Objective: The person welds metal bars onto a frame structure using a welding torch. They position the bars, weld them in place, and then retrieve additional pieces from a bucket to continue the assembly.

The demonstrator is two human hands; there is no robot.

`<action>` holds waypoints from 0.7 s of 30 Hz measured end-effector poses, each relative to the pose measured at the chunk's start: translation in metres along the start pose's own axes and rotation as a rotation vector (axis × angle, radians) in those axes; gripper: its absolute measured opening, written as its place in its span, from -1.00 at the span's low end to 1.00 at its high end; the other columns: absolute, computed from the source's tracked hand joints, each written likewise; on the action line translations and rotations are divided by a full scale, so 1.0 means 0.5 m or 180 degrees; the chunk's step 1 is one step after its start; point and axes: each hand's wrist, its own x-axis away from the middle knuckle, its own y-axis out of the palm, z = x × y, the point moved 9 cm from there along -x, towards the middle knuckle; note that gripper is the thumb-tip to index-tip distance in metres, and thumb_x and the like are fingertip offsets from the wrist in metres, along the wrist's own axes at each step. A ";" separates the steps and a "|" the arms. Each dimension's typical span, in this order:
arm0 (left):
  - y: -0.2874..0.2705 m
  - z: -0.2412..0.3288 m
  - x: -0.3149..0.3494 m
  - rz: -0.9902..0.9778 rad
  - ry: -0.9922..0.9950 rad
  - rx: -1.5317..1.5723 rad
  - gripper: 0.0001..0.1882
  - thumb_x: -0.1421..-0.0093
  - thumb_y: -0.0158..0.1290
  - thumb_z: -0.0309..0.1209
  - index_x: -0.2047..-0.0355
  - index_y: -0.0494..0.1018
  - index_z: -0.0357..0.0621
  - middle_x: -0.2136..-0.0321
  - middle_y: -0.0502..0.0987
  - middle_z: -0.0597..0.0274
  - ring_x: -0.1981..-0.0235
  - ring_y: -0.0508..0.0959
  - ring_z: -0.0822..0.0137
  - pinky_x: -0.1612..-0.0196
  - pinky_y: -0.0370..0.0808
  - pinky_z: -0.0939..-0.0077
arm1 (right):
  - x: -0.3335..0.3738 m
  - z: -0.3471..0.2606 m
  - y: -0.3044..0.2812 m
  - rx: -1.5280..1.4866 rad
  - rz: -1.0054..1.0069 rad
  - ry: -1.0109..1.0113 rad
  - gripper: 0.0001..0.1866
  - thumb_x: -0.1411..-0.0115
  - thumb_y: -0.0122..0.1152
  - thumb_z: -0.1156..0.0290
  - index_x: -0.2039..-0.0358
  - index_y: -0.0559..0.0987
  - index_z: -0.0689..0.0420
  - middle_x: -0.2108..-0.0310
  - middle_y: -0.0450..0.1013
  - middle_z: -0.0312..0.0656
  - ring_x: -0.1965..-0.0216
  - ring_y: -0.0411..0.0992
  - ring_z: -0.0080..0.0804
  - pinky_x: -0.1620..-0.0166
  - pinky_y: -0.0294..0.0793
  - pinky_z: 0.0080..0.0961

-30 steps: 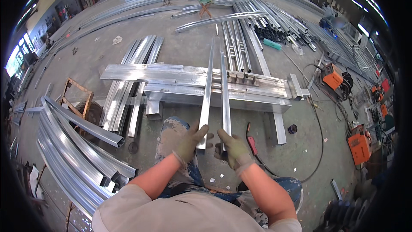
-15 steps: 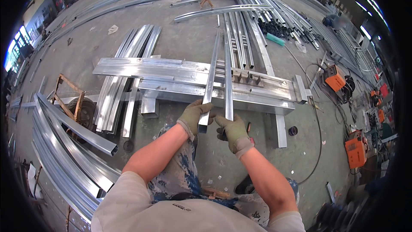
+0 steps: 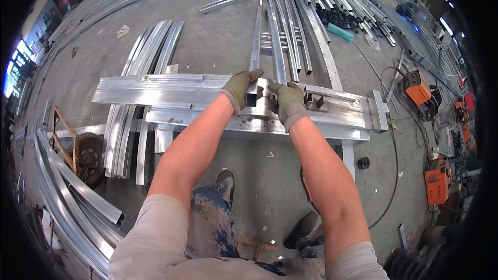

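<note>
My left hand (image 3: 243,89), in an olive work glove, is closed around the near end of a long silvery metal tube (image 3: 256,46) with an open rectangular end. Beside it, my gloved right hand (image 3: 289,99) grips the near end of a second metal tube (image 3: 276,41). Both tubes point away from me, a small gap between them. Beneath my hands lies a crosswise stack of wide shiny metal beams (image 3: 171,93). Short tube pieces (image 3: 317,99) sit on that stack just right of my right hand. The right hand's fingertips are partly hidden.
Bundles of metal profiles lie at the left (image 3: 142,88) and lower left (image 3: 72,192). A pile of tubes (image 3: 342,15) spreads at the far right. Orange machines (image 3: 416,87) with cables stand on the right. A wheel (image 3: 89,156) is by the left bundle.
Both hands have moved forward with the two tubes, from the near side of the beam stack to over it. My arms are more stretched out, and the view has shifted.
</note>
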 end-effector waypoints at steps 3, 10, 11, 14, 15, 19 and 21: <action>0.015 -0.008 0.000 -0.0130 0.0218 -0.0679 -0.67 -0.33 0.26 -0.42 -0.04 0.52 -0.29 0.27 0.60 0.14 0.37 0.58 0.33 0.38 0.62 0.45 | -0.033 0.009 -0.010 -0.0062 -0.0096 0.0054 -0.08 -0.14 0.41 0.51 -0.50 0.20 0.26 0.45 0.52 -0.15 0.62 0.39 -0.42 0.57 0.36 -0.39; 0.059 0.027 -0.137 0.0022 0.0262 -0.0851 -0.67 -0.28 0.23 -0.53 -0.04 0.52 -0.35 0.37 0.61 0.11 0.49 0.60 0.26 0.46 0.62 0.29 | -0.158 -0.035 -0.021 0.0570 0.0226 -0.0296 -0.14 -0.13 0.42 0.37 -0.42 0.32 0.36 0.00 0.60 0.18 0.10 0.63 -0.07 0.05 0.62 -0.23; 0.072 0.046 -0.184 0.0028 0.0202 -0.0953 -0.66 -0.29 0.24 -0.51 -0.05 0.51 -0.35 0.36 0.62 0.09 0.49 0.60 0.25 0.45 0.62 0.27 | -0.170 -0.074 -0.011 0.0831 0.0169 -0.0279 -0.15 -0.16 0.40 0.26 -0.39 0.36 0.39 -0.25 0.49 0.26 -0.25 0.49 0.07 -0.28 0.46 -0.24; 0.058 0.128 -0.403 -0.0060 0.0374 -0.1772 -0.57 -0.33 0.21 -0.48 -0.17 0.47 -0.35 0.17 0.65 -0.03 0.31 0.67 0.20 0.26 0.68 0.28 | -0.230 -0.137 0.014 0.1456 -0.0104 -0.0445 -0.24 -0.25 0.32 0.12 -0.35 0.45 0.33 -0.23 0.53 0.15 -0.27 0.50 -0.04 -0.30 0.44 -0.24; 0.038 0.159 -0.421 0.0248 0.0616 -0.2068 -0.55 -0.34 0.20 -0.48 -0.21 0.45 -0.34 0.10 0.64 -0.04 0.21 0.66 0.20 0.17 0.68 0.30 | -0.208 -0.132 0.037 0.1353 -0.0534 -0.0425 -0.29 -0.27 0.31 0.13 -0.33 0.48 0.31 -0.19 0.56 0.13 -0.23 0.52 -0.10 -0.28 0.45 -0.28; 0.080 0.101 -0.407 -0.0193 0.0733 -0.1974 -0.49 -0.39 0.16 -0.48 -0.31 0.40 -0.34 -0.12 0.59 -0.04 -0.13 0.60 0.20 -0.11 0.63 0.33 | 0.014 -0.109 -0.075 0.1500 -0.1295 -0.0925 -0.48 -0.35 0.29 0.22 -0.21 0.59 0.28 -0.07 0.63 0.00 -0.10 0.57 -0.28 -0.19 0.48 -0.41; 0.154 0.050 -0.319 -0.0809 0.0399 -0.1538 -0.53 -0.43 0.12 -0.48 -0.32 0.41 -0.30 -0.19 0.57 0.02 -0.18 0.59 0.19 -0.17 0.62 0.32 | 0.073 -0.061 -0.206 0.1696 -0.1105 -0.0749 -0.55 -0.37 0.29 0.26 -0.14 0.63 0.29 -0.02 0.66 -0.06 -0.06 0.58 -0.33 -0.16 0.51 -0.44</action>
